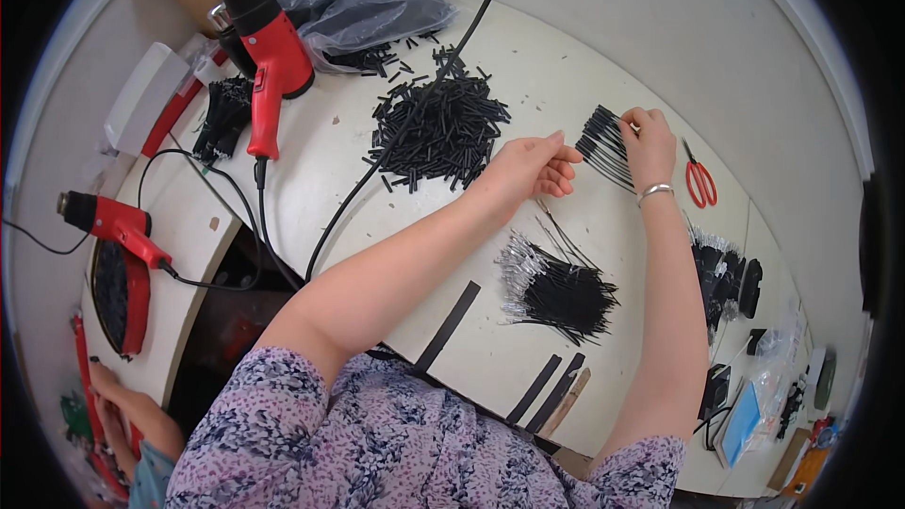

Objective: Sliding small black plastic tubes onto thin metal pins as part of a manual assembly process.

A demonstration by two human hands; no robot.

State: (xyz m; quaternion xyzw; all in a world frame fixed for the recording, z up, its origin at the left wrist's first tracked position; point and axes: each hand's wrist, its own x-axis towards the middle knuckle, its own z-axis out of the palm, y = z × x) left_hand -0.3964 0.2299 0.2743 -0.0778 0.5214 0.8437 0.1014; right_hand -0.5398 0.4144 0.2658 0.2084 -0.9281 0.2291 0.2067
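Note:
A row of short black wires (611, 158) with thicker black sleeves at their upper ends lies side by side on the table. My right hand (650, 149), with a bangle at the wrist, is over the right side of this row. Its thumb and forefinger pinch the end of a black wire, partly hidden by the fingers. Just left of the row is my left hand (539, 168), its fingers loosely curled and apart, with nothing visible in them. Below the hands lies a bundle of black wires (570, 300) with silvery ends, a few strands stretching up toward my left hand.
A heap of black tube pieces (438, 127) lies left, before a clear plastic bag (368, 5). Red heat guns (273, 66) stand farther left, a black cable (415, 113) crossing nearby. Red-handled scissors (699, 181) lie right. Another person's arm (141, 419) shows lower left.

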